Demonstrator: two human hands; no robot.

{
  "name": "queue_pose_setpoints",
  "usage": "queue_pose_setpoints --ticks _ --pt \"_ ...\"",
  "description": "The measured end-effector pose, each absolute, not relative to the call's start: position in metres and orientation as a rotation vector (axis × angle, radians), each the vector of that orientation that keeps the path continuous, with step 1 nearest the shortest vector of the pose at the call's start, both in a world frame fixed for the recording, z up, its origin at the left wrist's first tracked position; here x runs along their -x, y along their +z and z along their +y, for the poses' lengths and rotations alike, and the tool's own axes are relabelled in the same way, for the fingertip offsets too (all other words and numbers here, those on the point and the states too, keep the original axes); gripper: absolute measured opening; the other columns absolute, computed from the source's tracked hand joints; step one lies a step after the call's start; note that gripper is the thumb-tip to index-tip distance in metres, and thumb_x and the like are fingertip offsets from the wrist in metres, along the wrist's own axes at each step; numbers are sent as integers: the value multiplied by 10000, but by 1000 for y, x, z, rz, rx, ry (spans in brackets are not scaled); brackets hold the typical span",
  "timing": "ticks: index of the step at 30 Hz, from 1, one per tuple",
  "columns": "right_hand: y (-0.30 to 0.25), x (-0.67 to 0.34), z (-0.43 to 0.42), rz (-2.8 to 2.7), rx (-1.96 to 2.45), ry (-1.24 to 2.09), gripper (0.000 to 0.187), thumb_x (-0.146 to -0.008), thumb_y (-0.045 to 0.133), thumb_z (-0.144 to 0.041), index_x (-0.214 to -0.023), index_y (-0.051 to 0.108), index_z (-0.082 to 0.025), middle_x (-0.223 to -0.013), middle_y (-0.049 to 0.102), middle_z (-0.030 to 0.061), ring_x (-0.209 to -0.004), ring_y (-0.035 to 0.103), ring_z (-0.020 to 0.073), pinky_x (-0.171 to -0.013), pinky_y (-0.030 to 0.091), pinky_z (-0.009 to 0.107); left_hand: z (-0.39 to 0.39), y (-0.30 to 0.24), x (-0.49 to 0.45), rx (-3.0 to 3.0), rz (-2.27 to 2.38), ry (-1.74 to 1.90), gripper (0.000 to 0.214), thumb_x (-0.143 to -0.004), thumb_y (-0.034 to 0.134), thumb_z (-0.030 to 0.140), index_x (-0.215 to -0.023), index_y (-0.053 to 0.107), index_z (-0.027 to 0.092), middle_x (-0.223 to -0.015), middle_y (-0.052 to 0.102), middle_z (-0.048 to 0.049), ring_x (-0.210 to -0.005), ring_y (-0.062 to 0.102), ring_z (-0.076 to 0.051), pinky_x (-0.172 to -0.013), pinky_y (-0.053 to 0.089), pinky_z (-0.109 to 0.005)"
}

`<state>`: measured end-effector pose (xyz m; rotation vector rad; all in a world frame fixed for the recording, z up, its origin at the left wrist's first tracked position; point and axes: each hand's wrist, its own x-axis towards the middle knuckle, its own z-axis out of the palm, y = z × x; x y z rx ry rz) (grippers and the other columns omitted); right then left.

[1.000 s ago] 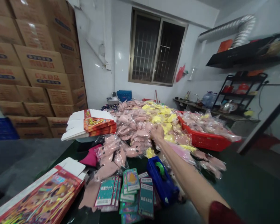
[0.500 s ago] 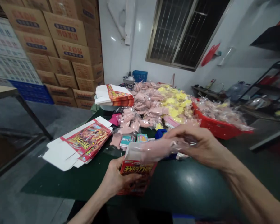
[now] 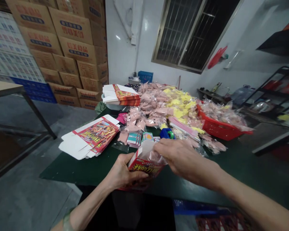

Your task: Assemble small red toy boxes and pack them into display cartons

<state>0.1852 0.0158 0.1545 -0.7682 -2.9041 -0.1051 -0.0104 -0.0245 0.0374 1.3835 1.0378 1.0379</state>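
My left hand (image 3: 122, 173) grips a small red printed box (image 3: 144, 166) from below, at the near edge of the dark green table (image 3: 86, 168). Its white top flap stands open. My right hand (image 3: 180, 157) is over the box mouth, fingers curled on a pink toy in a clear bag (image 3: 156, 156) that sits mostly inside the box. Just beyond lie several teal card packs (image 3: 137, 138) and a blue tape dispenser (image 3: 167, 133).
Flat red-and-white box blanks (image 3: 91, 136) lie at the left; another stack (image 3: 121, 95) sits further back. A heap of bagged pink and yellow toys (image 3: 168, 106) covers the table's middle, a red basket (image 3: 218, 128) at the right. Cardboard cartons (image 3: 62, 48) are stacked along the left wall.
One second ago my right hand reached into the toy heap. It then brought a bagged pink toy to the box held by my left hand, and now the toy is mostly inside.
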Motion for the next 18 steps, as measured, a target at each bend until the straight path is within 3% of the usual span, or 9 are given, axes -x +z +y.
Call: queue_pose_setpoints --ticks 4,7,9,14,18 --pt "150 -168 8 -2862 762 -116 424 -687 402 17 -1040 542 -172 -933 645 79 -819 605 202 -649 459 301 -23 34 10 -1454 1089 1145 374 -594 767 343 -863 658 107 -729 699 -21 -646 630 -175 -609 503 -251" --pt "155 -167 5 -2722 671 -7 591 -737 460 -45 -1301 391 -208 -1193 561 93 -1070 547 221 -816 490 347 -22 28 15 -1451 1148 1247 367 -606 757 362 -853 667 106 -708 687 -23 -628 615 -169 -593 494 -244" --pt "157 -170 3 -2604 673 -29 650 -754 535 -104 -1359 329 -226 -1237 519 95 -1122 513 237 -853 492 366 -22 23 21 -1457 1186 1278 377 -613 757 362 -874 669 105 -733 687 -29 -650 613 -169 -611 491 -242" --pt "130 -164 -4 -2370 627 -123 236 -862 471 -109 -1067 557 -186 -906 621 61 -831 593 168 -723 514 290 -31 14 28 -1431 1188 1258 383 -610 766 362 -880 668 107 -764 685 -31 -681 612 -172 -638 497 -243" --pt "109 -145 -18 -2447 453 -174 212 -910 409 -131 -1007 597 -147 -904 642 82 -862 587 171 -734 502 284 -38 13 27 -1358 1144 1214 371 -602 763 359 -860 652 117 -722 664 -18 -625 582 -153 -576 490 -231"
